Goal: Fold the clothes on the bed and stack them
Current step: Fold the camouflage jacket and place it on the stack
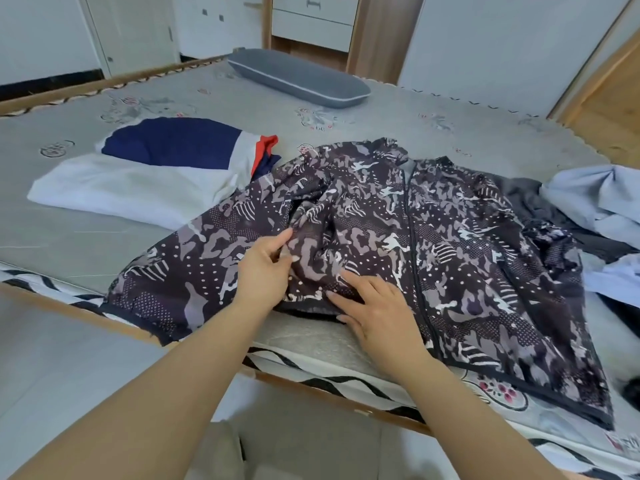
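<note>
Camouflage-print jacket (433,244) lies spread front-up across the near edge of the bed (398,112), zip running down its middle. Our left hand (265,268) pinches a bunched fold of its left panel between thumb and fingers; our right hand (375,306) rests flat on the cloth just beside it, fingers straight. To the far left sits a folded stack (145,174) (white below, navy with red trim on top). A pale blue garment (599,202) lies crumpled at the right, over what seems a dark one. A grey pillow (298,77) lies far off.
</note>
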